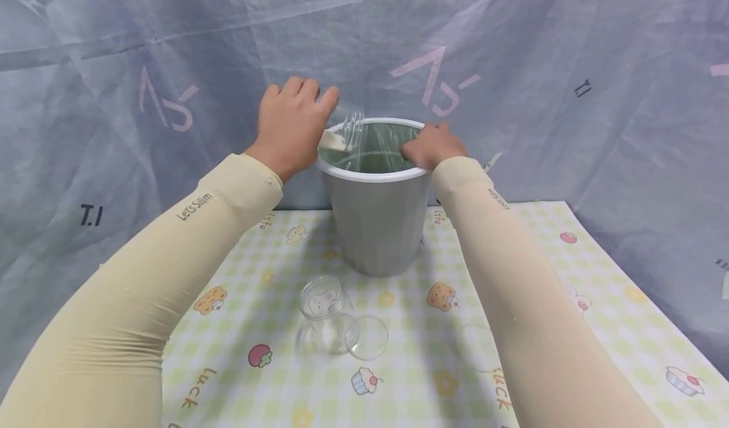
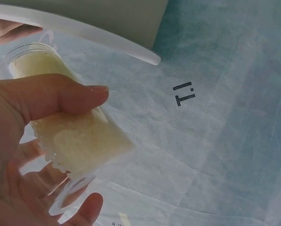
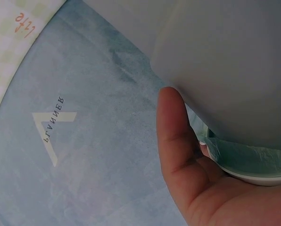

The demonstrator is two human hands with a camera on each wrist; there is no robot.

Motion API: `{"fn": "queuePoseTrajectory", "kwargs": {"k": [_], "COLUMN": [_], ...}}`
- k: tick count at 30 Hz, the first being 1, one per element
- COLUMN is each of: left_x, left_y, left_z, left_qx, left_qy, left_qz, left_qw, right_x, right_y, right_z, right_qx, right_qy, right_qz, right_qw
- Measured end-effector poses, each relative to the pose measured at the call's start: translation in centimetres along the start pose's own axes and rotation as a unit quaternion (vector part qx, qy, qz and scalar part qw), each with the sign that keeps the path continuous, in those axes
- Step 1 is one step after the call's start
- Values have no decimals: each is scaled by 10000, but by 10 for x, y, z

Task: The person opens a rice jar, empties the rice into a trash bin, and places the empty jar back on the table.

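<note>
A grey waste bin (image 1: 378,225) with a white rim and a thin clear-green liner (image 1: 393,140) stands upright on the table. My left hand (image 1: 293,124) grips a clear plastic jar (image 1: 354,127) and holds it tilted at the left side of the bin's mouth. Pale, cream-coloured contents (image 2: 84,136) show through the jar wall in the left wrist view; their kind cannot be told. At the bin's right, my right hand (image 1: 435,146) grips the rim, its thumb (image 3: 171,113) outside and the other fingers mostly hidden inside.
In front of the bin, a second clear jar (image 1: 321,304) is on the checked tablecloth (image 1: 398,390), beside a clear round lid (image 1: 367,338). Another clear disc (image 1: 475,349) lies partly behind the right forearm. A blue-grey cloth (image 1: 364,35) hangs behind the table.
</note>
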State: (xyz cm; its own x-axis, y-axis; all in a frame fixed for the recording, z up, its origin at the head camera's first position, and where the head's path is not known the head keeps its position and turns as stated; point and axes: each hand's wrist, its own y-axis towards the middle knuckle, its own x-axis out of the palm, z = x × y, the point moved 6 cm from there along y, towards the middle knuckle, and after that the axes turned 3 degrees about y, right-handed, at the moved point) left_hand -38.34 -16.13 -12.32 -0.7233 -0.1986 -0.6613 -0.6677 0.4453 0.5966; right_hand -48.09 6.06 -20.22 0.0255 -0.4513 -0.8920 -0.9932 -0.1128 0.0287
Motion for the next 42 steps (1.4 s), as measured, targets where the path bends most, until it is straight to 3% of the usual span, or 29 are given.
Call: {"fn": "queuePoseTrajectory", "kwargs": {"k": [17, 42], "left_x": [6, 1], "left_y": [1, 6], "left_z": [4, 12], "left_qx": [61, 137], "left_qy": [27, 90], "left_qz": [-311, -96], "left_qw": [9995, 9998], "right_x": [4, 1], "right_y": [5, -5], "right_z": [-1, -4], "right_qx": [73, 56], "right_qy": [-91, -34], "right_qz": [-5, -16], "right_qw": [9999, 10000]}}
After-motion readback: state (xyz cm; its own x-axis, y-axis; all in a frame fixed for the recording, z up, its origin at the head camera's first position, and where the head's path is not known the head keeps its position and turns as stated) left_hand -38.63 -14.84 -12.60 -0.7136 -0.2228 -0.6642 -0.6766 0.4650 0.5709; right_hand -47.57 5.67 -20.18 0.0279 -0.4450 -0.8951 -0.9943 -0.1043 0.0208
